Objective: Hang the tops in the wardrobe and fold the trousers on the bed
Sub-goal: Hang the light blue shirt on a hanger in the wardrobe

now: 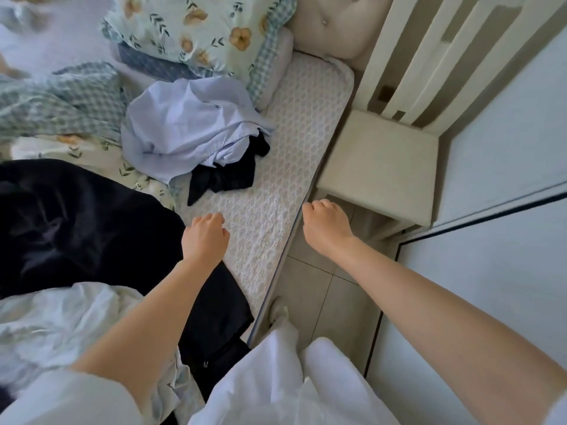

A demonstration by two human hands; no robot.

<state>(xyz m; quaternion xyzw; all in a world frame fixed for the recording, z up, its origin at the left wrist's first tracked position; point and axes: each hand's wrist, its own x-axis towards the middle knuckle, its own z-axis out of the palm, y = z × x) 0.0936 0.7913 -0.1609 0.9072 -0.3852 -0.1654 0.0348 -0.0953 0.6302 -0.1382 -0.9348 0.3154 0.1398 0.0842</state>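
A crumpled pale blue shirt [190, 127] lies on the bed [276, 191] near the pillows, with a small black garment [224, 176] partly under it. A large black garment [86, 222] spreads over the bed's left side and down to its edge. A white garment [55, 323] lies bunched at the lower left. My left hand [204, 236] hovers over the mattress beside the black garment, fingers loosely curled, holding nothing. My right hand [325, 223] hangs past the bed's edge above the floor, fingers curled, also holding nothing.
Floral and checked pillows [196, 35] are piled at the head of the bed. A cream bedside table [380, 170] stands in the narrow gap beside the bed. A white wardrobe door [491, 265] runs along the right. My legs in white trousers stand on the tiled floor [325, 302].
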